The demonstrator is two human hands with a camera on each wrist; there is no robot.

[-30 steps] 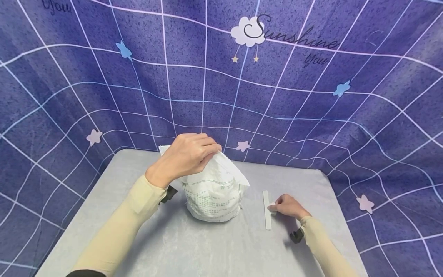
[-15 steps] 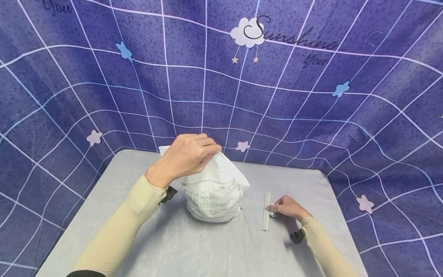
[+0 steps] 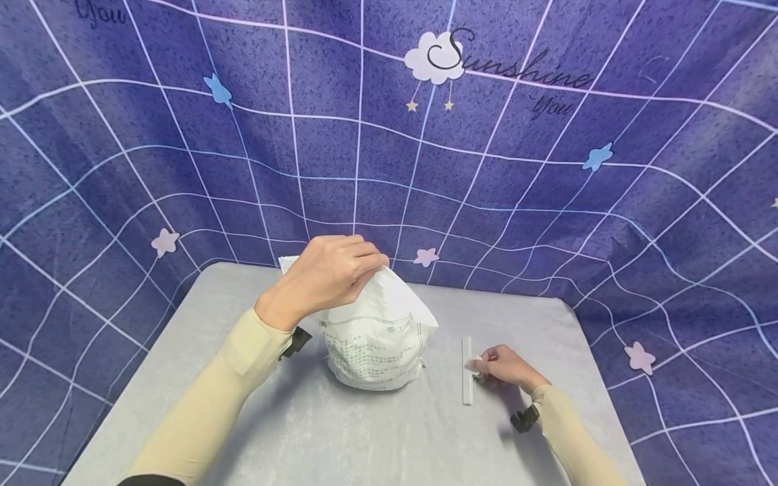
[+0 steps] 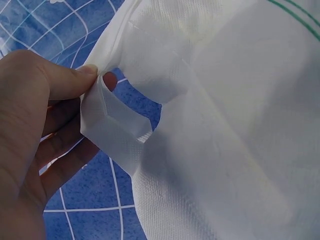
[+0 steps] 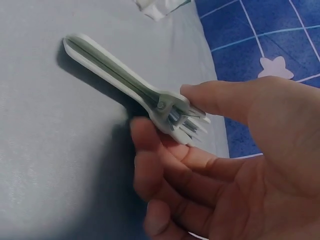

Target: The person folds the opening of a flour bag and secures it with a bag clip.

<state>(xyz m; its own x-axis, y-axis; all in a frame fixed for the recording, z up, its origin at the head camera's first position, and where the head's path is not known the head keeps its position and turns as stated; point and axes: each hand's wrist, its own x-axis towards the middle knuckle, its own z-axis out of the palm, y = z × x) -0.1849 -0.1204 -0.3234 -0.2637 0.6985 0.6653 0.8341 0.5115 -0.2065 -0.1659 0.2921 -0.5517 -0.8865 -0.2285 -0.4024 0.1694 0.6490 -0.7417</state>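
Note:
A white woven bag (image 3: 373,351) with green print stands upright and bulging on the table, left of centre. My left hand (image 3: 331,270) pinches its top edge and holds it up. In the left wrist view, thumb and fingers grip the bag beside a cut-out handle hole, and the hole gapes. To the right of the bag, my right hand (image 3: 510,366) holds a white bag clip (image 3: 467,385) by its squeeze handles. The right wrist view shows the clip's long jaws (image 5: 107,62) end-on, with a metal spring between the handles. Its jaws look nearly together, just above the table.
The bag and both hands are over a grey cloth-covered table (image 3: 292,439). A purple-blue curtain (image 3: 389,148) with white grid lines and stars rises behind the table and along its sides. Black wrist mounts (image 3: 524,418) sit under the wrists.
The clip has turned slightly in my right fingers, showing more of its edge than a second ago. My left hand and the bag stay where they were.

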